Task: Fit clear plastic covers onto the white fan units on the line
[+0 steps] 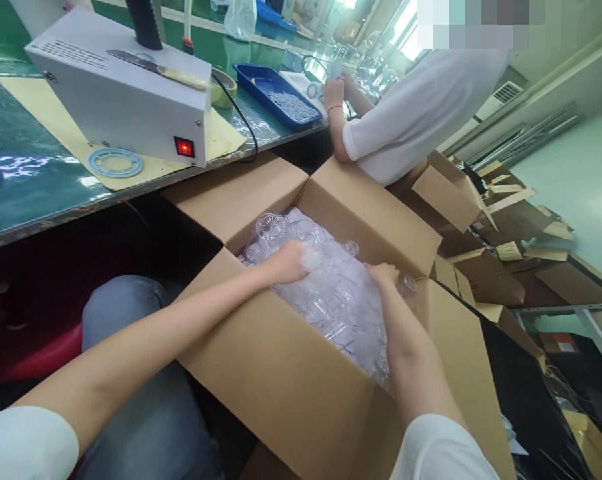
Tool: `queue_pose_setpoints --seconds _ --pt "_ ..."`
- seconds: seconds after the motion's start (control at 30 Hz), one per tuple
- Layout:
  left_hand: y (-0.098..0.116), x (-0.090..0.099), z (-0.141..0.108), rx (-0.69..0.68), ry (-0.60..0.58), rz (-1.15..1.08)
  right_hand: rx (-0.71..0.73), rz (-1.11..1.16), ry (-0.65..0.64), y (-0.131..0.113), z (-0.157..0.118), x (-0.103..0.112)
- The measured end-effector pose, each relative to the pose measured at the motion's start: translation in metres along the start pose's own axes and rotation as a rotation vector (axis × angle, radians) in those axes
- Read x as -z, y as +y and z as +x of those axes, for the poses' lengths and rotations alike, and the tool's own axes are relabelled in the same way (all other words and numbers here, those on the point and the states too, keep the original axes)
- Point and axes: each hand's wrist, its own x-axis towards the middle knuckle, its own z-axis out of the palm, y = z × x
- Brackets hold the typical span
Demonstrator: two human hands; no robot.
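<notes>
A large open cardboard box stands before me, holding a translucent plastic bag and many clear plastic parts. My left hand is inside the box, its fingers closed around a whitish see-through plastic piece. Against the far right side of the contents is my right hand, fingers bent at the bag's edge; what they pinch, if anything, is hidden. A round clear part with spokes lies at the box's left corner. Smaller clear round parts rest near the far wall and beside my right hand.
Left of the box is a green bench with a white machine, its red switch lit, a knife on top and a blue ring beside it. Farther along, a blue tray holds small pieces. A co-worker works there. Cardboard boxes stand right.
</notes>
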Motion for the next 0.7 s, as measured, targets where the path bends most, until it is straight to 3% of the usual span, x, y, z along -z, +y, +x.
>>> queue_pose_setpoints --seconds 0.13,0.3,0.53,0.63,0.7 --pt "0.000 -0.001 -0.001 0.013 -0.018 0.001 0.089 0.023 -0.048 -0.011 -0.007 0.003" --pt "0.003 0.000 -0.001 0.022 -0.025 -0.018 0.300 0.105 -0.149 -0.020 -0.021 0.033" --pt "0.009 0.001 -0.003 0.027 -0.049 -0.036 0.670 0.374 -0.396 -0.063 -0.083 0.064" --pt "0.009 0.002 -0.005 0.010 -0.047 -0.025 0.678 0.415 -0.444 -0.069 -0.083 0.069" --pt "0.010 0.005 -0.007 -0.002 -0.011 -0.015 0.584 0.371 -0.382 -0.058 -0.069 0.073"
